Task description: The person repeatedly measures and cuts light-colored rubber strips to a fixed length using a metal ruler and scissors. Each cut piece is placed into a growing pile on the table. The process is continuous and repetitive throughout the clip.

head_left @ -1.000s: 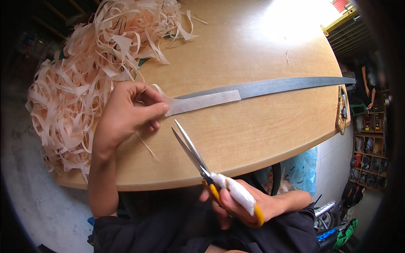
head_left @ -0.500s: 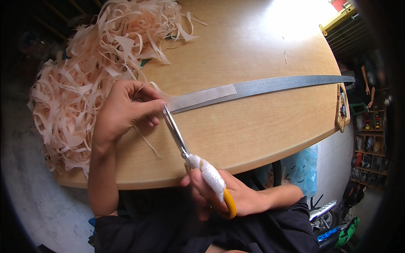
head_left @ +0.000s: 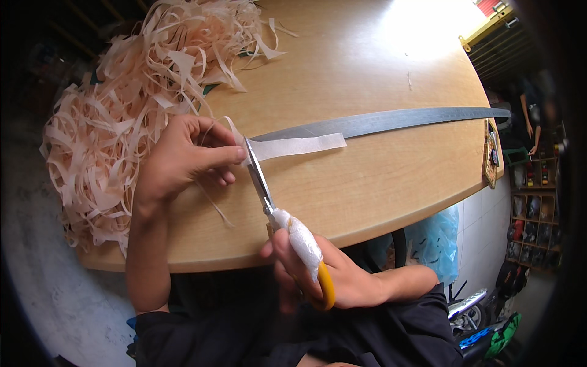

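Note:
My left hand (head_left: 194, 150) pinches a pale pink fabric strip (head_left: 299, 146) between thumb and fingers. The strip stretches to the right from my fingertips, its squared end lying over the lower edge of a long steel ruler (head_left: 391, 122). In my right hand (head_left: 330, 269) are scissors (head_left: 298, 240) with yellow handles wrapped in white padding. Their blades lie across the strip right beside my left thumb and look nearly closed. A thin tail of fabric hangs below my left hand.
A large heap of tangled pale pink strips (head_left: 104, 147) covers the left side of the wooden table (head_left: 367, 189). A small framed object (head_left: 491, 156) sits at the right edge. Beyond are a blue plastic bag (head_left: 435, 244) and a compartment shelf (head_left: 535, 214).
The scissor blades have moved up and slightly right, across the strip. The strip's free end has swung downward, partly off the ruler. My left hand has stayed nearly in place.

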Available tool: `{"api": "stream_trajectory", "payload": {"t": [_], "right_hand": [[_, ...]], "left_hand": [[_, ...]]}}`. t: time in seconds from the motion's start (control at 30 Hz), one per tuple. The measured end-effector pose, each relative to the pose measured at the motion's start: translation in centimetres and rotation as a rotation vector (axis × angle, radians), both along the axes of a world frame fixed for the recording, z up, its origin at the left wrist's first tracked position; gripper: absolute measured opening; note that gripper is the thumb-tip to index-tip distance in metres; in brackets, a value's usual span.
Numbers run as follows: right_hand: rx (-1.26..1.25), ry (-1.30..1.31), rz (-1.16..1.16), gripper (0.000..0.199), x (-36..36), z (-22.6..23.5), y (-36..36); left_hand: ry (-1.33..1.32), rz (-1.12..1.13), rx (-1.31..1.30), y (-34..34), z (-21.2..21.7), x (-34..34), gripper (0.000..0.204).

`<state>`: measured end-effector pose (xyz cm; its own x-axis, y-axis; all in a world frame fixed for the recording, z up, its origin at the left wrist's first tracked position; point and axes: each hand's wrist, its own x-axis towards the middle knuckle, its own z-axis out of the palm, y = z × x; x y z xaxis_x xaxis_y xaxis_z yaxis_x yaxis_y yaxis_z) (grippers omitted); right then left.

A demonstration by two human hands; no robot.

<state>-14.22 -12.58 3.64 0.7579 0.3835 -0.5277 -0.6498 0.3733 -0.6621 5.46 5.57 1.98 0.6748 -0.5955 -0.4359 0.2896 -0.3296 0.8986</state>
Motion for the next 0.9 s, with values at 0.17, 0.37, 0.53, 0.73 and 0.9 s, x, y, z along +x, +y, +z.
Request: {"api": "stream_trajectory", "payload": {"t": [0.17,0.37,0.53,0.73,0.9], "right_hand": [[-0.017,0.006,0.003,0.051,0.2,-0.1,0.2],[-0.013,-0.019,-0.003,0.052,0.2,-0.3,0.3],[-0.017,0.010,-0.003,0.049,0.1,-0.6,0.3],[0.023,0.002,-0.023,0.048,0.1,-1.2,0.3],[-0.009,0.025,0.011,0.050,-0.1,-1.2,-0.2]], "left_hand": [[0.023,-0.008,0.006,0.2,0.1,0.2,0.025],[0.047,-0.006,-0.035,0.3,0.1,0.4,0.027],[0.059,0.006,-0.033,0.4,0.3,0.4,0.028],[0.057,-0.007,-0.028,0.5,0.2,0.6,0.027],[0.029,0.015,-0.031,0.7,0.0,0.6,0.023]]}}
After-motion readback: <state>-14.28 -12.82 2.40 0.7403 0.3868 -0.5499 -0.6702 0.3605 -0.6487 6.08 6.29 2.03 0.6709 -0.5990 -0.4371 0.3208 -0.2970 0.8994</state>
